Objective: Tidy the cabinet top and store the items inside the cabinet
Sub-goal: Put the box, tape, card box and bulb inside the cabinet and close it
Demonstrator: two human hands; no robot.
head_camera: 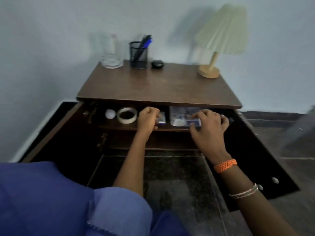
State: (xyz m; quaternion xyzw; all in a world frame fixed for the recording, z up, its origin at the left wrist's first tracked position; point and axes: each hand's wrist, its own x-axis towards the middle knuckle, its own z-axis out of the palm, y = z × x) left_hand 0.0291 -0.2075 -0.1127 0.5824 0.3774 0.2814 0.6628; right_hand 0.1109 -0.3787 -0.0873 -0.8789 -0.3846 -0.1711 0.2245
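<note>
While both doors hang open, brown cabinet (158, 86) stands against pale wall. Left hand (148, 118) grips small packet (162, 117) on inner shelf; right hand (210, 124) pinches blue-white packet (185, 114). Print blurred, unreadable.

No text, label or number can be read; the printed packets (185, 116) on the shelf are blurred
</note>
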